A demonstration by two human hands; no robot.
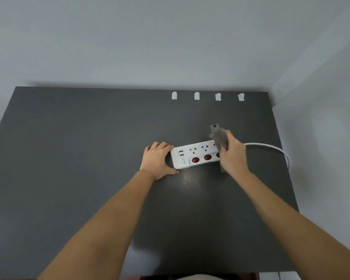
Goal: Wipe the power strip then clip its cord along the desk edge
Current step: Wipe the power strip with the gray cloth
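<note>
A white power strip (192, 155) with red switches lies flat on the dark grey desk (79, 158). My left hand (157, 160) grips its left end, thumb at the front edge. My right hand (231, 154) holds a grey cloth (218, 136) pressed on the strip's right end, hiding that end. The white cord (275, 148) runs right from behind my right hand and curves down over the desk's right edge. Several white cord clips (197, 96) sit in a row near the desk's far edge.
The desk stands against a pale wall at the back, with another wall close on the right. A bright glare spot (187, 179) shows on the desk just in front of the strip.
</note>
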